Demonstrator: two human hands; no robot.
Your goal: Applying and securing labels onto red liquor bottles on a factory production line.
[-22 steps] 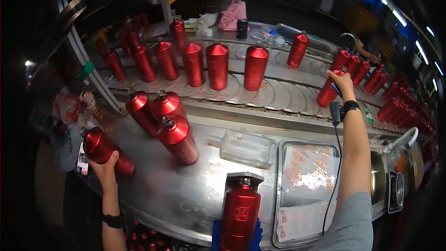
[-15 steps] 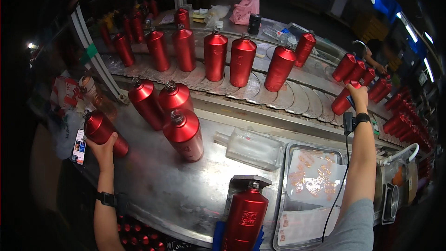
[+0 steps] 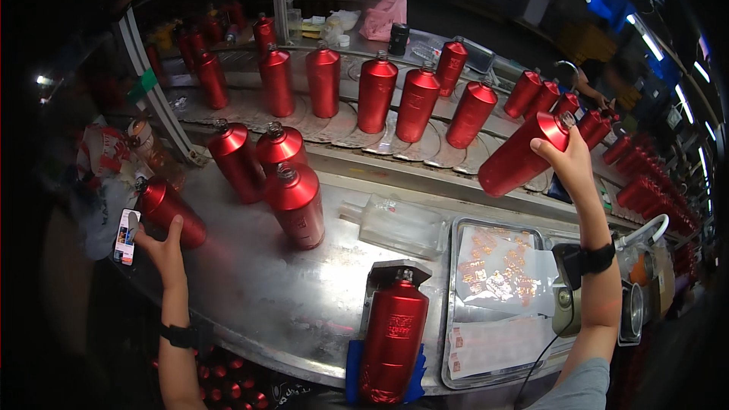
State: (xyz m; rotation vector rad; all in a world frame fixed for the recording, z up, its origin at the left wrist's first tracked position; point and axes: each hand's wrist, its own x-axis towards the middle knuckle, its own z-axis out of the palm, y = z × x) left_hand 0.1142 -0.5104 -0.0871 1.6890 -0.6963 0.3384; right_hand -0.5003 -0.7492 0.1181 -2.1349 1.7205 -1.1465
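Note:
My right hand [image 3: 568, 161] grips a red metallic bottle [image 3: 518, 156] by its shoulder, below the threaded neck. The bottle leans, neck to the upper right, above the front edge of the conveyor. My left hand [image 3: 162, 252] has its thumb and a finger spread apart. That finger lies at the lit screen of a phone [image 3: 126, 244], and the thumb is against or just in front of another leaning red bottle [image 3: 171, 211]. Three red bottles [image 3: 298, 209] stand together on the metal table. Another red bottle [image 3: 392, 334] rests in a holder with blue padding at the near edge.
A conveyor of overlapping metal plates [image 3: 357, 137] carries several red bottles. A clear glass bottle [image 3: 402, 226] lies beside a metal tray [image 3: 448, 311] with sticker sheets [image 3: 501, 273]. A metal post [image 3: 163, 110] rises at left. Another person's hand [image 3: 596, 97] is among bottles at far right.
My right hand has lifted the red bottle off the conveyor and brought it left and nearer, tilting it. My left hand stays beside the phone and leaning bottle. The view has shifted slightly.

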